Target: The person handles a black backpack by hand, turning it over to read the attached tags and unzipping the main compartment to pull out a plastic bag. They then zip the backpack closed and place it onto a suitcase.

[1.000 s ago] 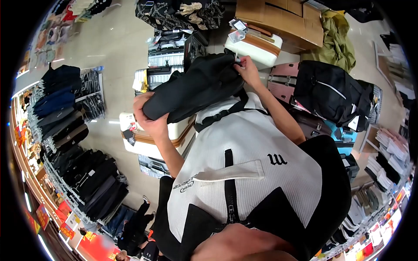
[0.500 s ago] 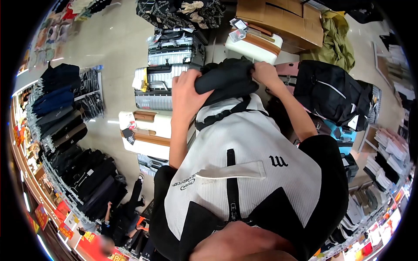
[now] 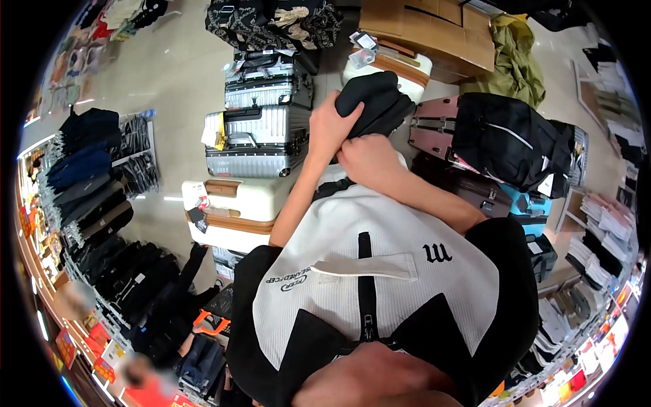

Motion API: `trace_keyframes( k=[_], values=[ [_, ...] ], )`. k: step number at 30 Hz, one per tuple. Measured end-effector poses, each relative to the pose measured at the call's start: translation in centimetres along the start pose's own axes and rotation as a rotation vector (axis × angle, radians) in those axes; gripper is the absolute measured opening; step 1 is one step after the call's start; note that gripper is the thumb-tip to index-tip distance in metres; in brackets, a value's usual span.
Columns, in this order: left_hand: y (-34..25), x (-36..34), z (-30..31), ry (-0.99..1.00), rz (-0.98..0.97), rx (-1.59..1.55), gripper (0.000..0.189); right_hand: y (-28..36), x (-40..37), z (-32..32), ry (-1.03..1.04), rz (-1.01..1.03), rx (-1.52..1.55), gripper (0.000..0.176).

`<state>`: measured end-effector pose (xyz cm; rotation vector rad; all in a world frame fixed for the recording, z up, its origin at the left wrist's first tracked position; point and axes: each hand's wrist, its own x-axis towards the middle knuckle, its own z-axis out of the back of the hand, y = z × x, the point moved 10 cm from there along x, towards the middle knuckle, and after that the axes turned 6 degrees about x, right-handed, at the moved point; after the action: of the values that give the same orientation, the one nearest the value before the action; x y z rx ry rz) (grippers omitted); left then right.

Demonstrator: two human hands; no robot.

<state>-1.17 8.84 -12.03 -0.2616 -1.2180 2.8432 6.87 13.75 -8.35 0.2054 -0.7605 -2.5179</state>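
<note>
A dark folded cloth bundle [image 3: 376,102] is held up in front of my white and black top. My left hand [image 3: 332,125] wraps round its left side, with the thumb across the front. Against the lower edge of the bundle, my right hand [image 3: 369,157] is closed on the dark material, its fingers mostly hidden. The two hands are close together. Just below them a black strap [image 3: 332,188] crosses the top of my white shirt front.
Silver suitcases [image 3: 254,139] and a cream suitcase [image 3: 244,200] stand at the left. A black bag [image 3: 512,139] rests on suitcases at the right. Beyond are another cream suitcase [image 3: 413,66] and a cardboard box [image 3: 427,34]. Clothes racks [image 3: 95,197] and people are at lower left.
The bundle has become more compact and moved slightly up and right. My right hand has come down and left from its far side to beside my left hand, which has moved right.
</note>
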Motion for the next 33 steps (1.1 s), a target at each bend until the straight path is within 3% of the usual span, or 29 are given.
trace_keyframes(
  k=[3,7,20,24,27,28,31,33],
  values=[
    [0.6,0.9,-0.3,0.071,0.010,-0.106,0.043,0.9,0.3,-0.4,0.034,0.054,-0.125,0.002],
    [0.6,1.7,0.1,0.090,0.025,-0.188,0.045,2.4,1.2,-0.7,0.146,0.091,-0.180,0.008],
    [3.2,4.6,-5.0,0.292,0.137,-0.467,0.055,2.6,3.0,-8.1,0.354,0.014,-0.424,0.006],
    [-2.9,5.4,-4.1,0.326,0.048,-0.512,0.044,0.6,4.1,-18.2,0.394,0.083,-0.470,0.012],
    [-6.9,6.2,-1.0,0.263,-0.087,-0.278,0.061,-0.5,5.0,-21.8,0.516,0.044,-0.552,0.011],
    [-8.1,6.3,1.1,0.203,-0.153,-0.193,0.061,0.5,4.6,-18.9,0.620,0.059,-0.608,0.011],
    [-9.9,6.2,7.6,-0.017,-0.255,-0.024,0.051,2.6,3.8,-10.0,0.348,0.197,0.029,0.015],
    [-10.8,5.3,11.4,-0.145,-0.292,-0.021,0.045,2.3,2.7,0.0,0.108,0.173,0.149,0.013]
  ],
)
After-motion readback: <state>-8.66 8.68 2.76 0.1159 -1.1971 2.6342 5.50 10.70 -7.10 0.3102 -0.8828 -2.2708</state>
